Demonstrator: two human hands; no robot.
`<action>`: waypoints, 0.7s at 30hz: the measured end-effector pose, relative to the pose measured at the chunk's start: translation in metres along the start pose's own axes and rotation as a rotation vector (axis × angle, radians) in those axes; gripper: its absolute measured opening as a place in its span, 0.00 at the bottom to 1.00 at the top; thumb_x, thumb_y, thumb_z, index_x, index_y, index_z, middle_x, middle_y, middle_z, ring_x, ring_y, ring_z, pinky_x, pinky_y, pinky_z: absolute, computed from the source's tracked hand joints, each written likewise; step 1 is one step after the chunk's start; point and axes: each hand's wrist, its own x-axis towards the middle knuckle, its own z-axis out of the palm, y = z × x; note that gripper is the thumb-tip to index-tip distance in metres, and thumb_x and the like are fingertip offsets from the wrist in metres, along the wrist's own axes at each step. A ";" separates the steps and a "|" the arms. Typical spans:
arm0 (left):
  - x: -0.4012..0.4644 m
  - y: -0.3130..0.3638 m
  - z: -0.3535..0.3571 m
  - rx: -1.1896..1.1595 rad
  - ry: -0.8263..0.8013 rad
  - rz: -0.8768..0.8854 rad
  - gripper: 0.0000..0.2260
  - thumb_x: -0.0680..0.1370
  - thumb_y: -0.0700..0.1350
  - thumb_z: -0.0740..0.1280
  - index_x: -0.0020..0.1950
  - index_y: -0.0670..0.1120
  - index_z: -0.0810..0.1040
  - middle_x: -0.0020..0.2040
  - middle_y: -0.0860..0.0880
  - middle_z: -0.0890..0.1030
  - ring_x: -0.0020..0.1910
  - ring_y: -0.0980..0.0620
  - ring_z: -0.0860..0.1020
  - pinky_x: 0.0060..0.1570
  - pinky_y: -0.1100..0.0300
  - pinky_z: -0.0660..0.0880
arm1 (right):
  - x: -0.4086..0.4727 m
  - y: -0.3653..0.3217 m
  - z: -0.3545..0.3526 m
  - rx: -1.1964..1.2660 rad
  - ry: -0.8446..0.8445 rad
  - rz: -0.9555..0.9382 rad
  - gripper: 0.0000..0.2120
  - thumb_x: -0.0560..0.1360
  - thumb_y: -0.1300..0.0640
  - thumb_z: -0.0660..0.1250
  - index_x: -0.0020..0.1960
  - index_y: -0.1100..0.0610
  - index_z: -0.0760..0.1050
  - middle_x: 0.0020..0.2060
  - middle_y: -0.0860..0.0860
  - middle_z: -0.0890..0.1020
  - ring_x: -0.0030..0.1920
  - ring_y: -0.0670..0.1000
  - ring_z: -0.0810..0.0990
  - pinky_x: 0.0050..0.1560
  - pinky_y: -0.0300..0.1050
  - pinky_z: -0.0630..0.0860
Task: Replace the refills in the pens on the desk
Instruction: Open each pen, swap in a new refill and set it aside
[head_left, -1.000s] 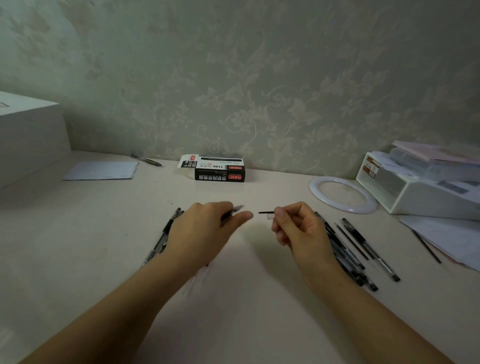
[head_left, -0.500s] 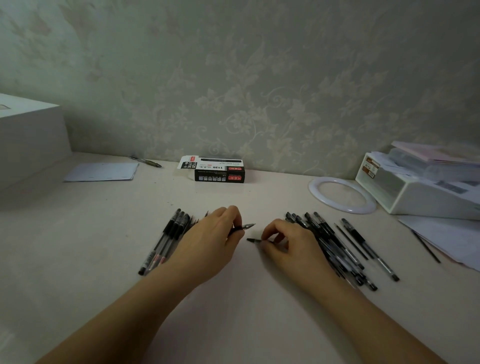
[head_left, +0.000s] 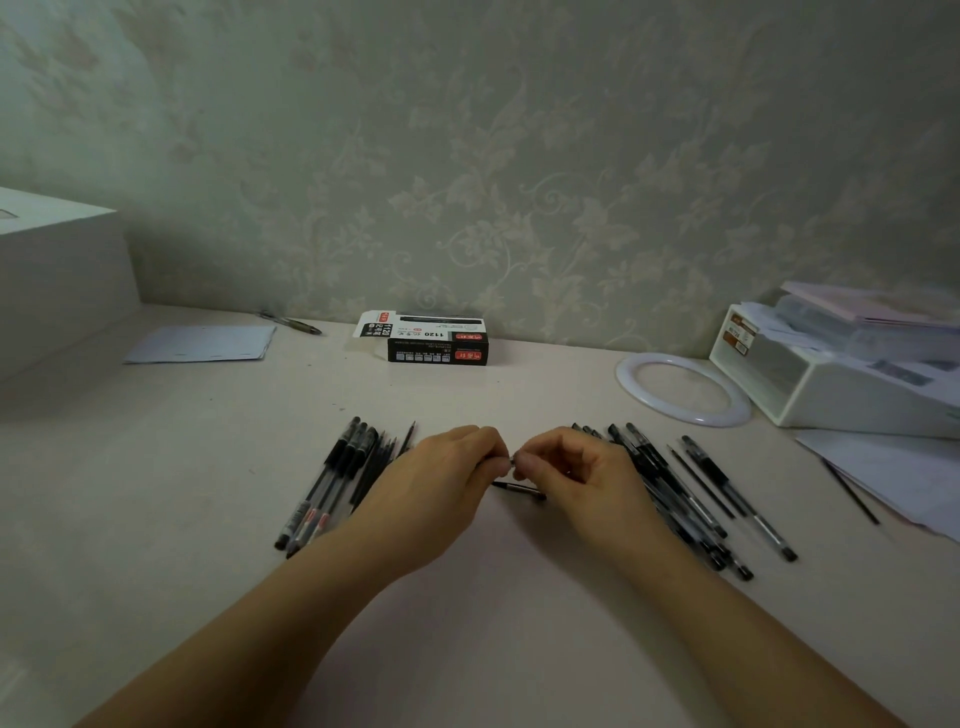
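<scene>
Both hands met over the pale, smooth desk (head_left: 156, 519), straight in front of the black-and-white cardboard refill box (head_left: 434, 340) that stood against the wall. The left hand (head_left: 441, 483) had its fingers curled, thumb and forefinger pinching a small pen part at the meeting point; the right hand (head_left: 576, 473) was curled likewise and pinched the other end of what looked like a small clear piece (head_left: 511, 461), too small to name with certainty. Just nearer the person than that pinch, a short black slender pen piece (head_left: 519, 488) ran roughly left to right, its ends hidden by the two hands, so I cannot tell which hand held it or whether it lay on the desk.

To the left of the box's line, a row of black capped gel pens (head_left: 332, 483) lay side by side, long axes running away from the person and leaning slightly right. To the right of it, a looser heap of black pens and thin refills (head_left: 675, 493) lay fanned, leaning left, just beside the right hand. As a judgement, the coming move turned on the two pinched ends lining up along that left-right axis so they could be pushed or twisted together, with both hands equally near.
</scene>
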 end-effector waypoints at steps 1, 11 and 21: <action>0.000 -0.001 0.000 -0.001 -0.003 -0.006 0.08 0.82 0.49 0.57 0.49 0.50 0.74 0.41 0.56 0.74 0.39 0.55 0.73 0.39 0.57 0.72 | 0.000 0.000 0.000 0.001 -0.010 0.000 0.06 0.74 0.57 0.73 0.44 0.46 0.82 0.41 0.46 0.85 0.43 0.47 0.83 0.43 0.36 0.79; -0.001 0.002 0.001 -0.033 0.017 -0.007 0.08 0.82 0.50 0.58 0.50 0.50 0.75 0.43 0.57 0.75 0.40 0.57 0.73 0.40 0.57 0.73 | -0.001 -0.001 0.001 -0.056 0.006 -0.009 0.04 0.76 0.51 0.70 0.43 0.46 0.81 0.40 0.45 0.85 0.40 0.45 0.82 0.40 0.32 0.75; -0.001 0.001 0.002 -0.039 0.023 0.002 0.07 0.82 0.50 0.58 0.50 0.51 0.75 0.42 0.58 0.74 0.40 0.57 0.74 0.40 0.56 0.74 | 0.000 0.000 0.001 -0.050 0.017 0.004 0.04 0.75 0.48 0.70 0.42 0.46 0.81 0.39 0.46 0.85 0.41 0.44 0.82 0.40 0.31 0.74</action>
